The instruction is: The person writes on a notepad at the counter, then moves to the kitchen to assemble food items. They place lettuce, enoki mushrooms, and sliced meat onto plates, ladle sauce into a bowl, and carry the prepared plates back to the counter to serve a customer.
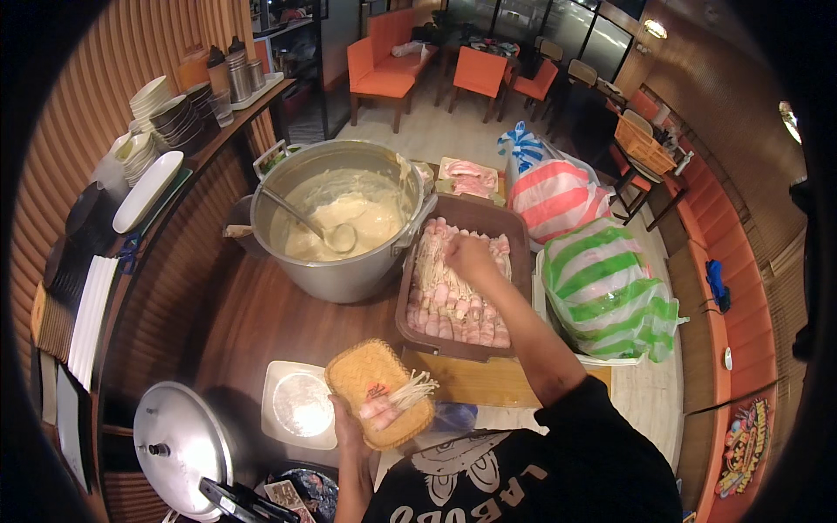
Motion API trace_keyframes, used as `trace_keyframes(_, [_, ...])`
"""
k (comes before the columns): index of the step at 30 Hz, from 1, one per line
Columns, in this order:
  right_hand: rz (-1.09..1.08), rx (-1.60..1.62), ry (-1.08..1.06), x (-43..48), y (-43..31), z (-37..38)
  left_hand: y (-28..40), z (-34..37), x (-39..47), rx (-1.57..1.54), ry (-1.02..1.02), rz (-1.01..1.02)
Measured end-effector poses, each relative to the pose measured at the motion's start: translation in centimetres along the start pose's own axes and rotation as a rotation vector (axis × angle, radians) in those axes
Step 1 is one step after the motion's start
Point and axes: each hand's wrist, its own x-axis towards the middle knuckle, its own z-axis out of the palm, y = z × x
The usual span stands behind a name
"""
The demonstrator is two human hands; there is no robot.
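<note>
My left hand (348, 420) grips the edge of a small woven basket (366, 363). A few meat-wrapped enoki mushroom rolls (386, 413) lie in the basket, their white stems pointing right. My right hand (469, 258) reaches down into a brown plastic tub (521, 238), its fingers bent at the rolls there. Whether it pinches one is hidden by the hand. Rows of meat-wrapped enoki rolls (458, 330) fill the tub. Left of the tub stands a large metal pot (340, 281) of thick pale batter (366, 212), with a ladle (297, 212) resting in it.
A white square plate (274, 399) lies left of the basket. A pressure cooker lid (180, 444) is at lower left. Striped plastic bags (588, 274) stand right of the tub, and a tray of raw meat (467, 173) behind it. A shelf at left holds stacked bowls (176, 121).
</note>
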Motion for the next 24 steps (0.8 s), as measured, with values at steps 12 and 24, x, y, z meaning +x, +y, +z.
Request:
trace_keyframes(12, [0.508, 0.001, -0.256, 8.1, 4.1, 2.7, 0.7, -0.3, -0.7, -0.001, 0.013, 0.060])
trace_keyframes(24, [0.454, 0.487, -0.209, 9.7, 6.2, 5.5, 0.8, -1.7, -0.5, 0.018, 0.013, 0.027])
